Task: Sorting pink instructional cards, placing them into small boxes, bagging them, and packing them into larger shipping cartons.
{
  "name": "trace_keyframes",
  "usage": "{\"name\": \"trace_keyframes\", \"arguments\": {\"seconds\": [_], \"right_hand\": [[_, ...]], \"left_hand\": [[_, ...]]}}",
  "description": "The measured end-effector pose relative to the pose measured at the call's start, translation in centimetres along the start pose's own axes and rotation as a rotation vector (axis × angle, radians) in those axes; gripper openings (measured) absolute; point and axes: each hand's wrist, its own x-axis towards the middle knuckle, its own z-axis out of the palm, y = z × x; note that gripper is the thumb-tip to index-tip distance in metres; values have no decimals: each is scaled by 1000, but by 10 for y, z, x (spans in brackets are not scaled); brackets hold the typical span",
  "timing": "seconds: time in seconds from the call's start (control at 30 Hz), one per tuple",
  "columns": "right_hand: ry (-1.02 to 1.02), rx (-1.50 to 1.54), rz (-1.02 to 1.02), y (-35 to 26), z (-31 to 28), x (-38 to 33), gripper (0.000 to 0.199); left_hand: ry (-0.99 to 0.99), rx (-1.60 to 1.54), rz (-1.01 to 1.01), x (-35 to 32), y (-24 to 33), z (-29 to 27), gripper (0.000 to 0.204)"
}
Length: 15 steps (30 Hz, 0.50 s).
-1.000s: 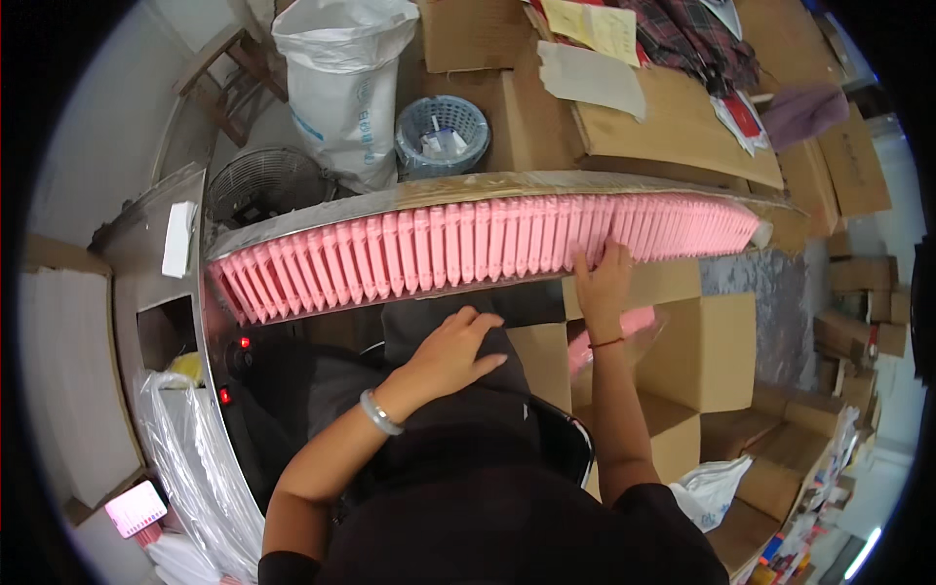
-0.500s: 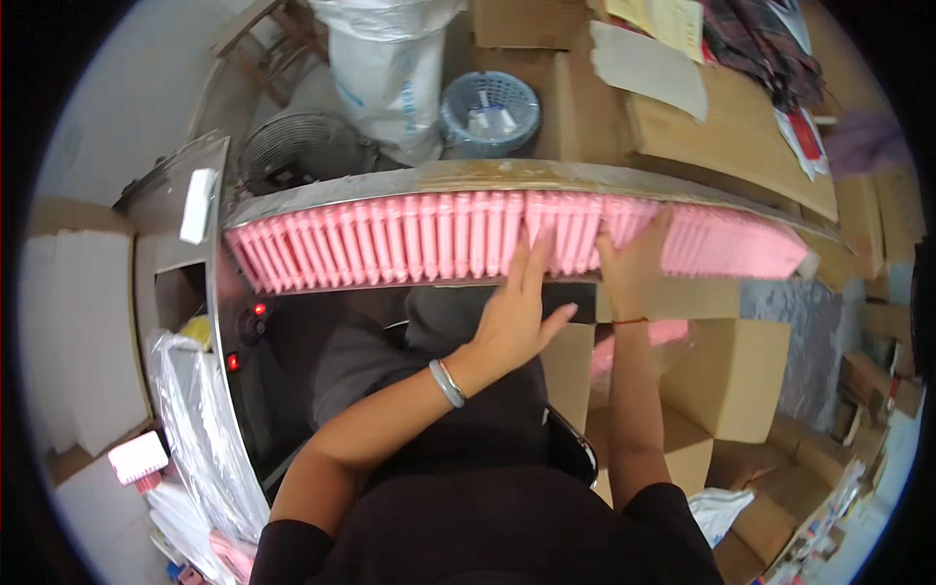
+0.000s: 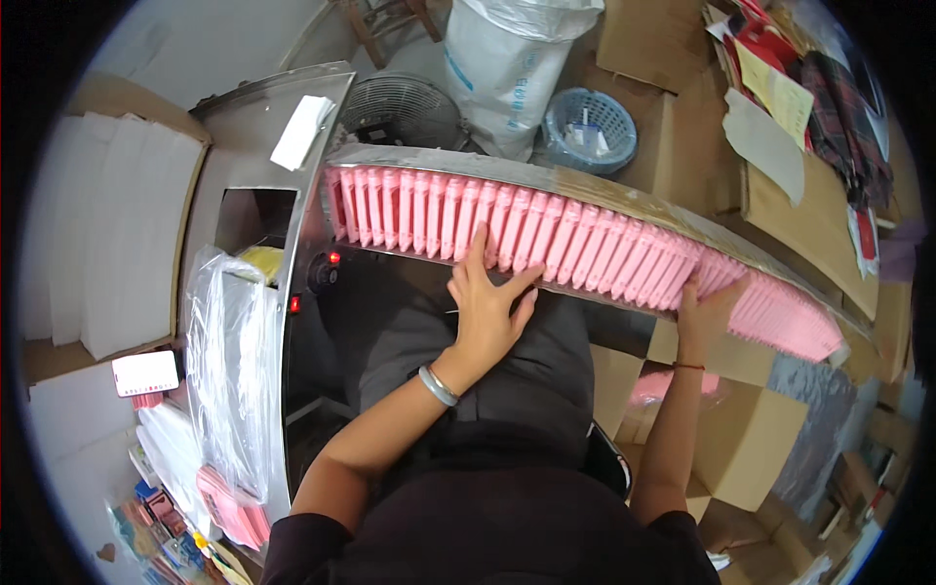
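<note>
Flat and open, left hand [image 3: 485,310] and right hand [image 3: 704,314] pressed the pink packets [image 3: 546,234], squaring them along the surface's [image 3: 585,183] near edge.

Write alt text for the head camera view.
Seen from above, a person's left hand lies flat on a long row of pink packets lined up on a metal tray, while the right hand presses the row further right. Cardboard boxes surround them.
</note>
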Motion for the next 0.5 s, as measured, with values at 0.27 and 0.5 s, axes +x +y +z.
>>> {"name": "trace_keyframes", "arguments": {"seconds": [0.27,0.5], "right_hand": [[-7,-39,114,-7,0,-1,93],[-36,-59,195,4,-12,0,96]], "left_hand": [[13,-711,-392,4,-8,-15,84],[-12,-396,-527,55,-79,-62,91]]}}
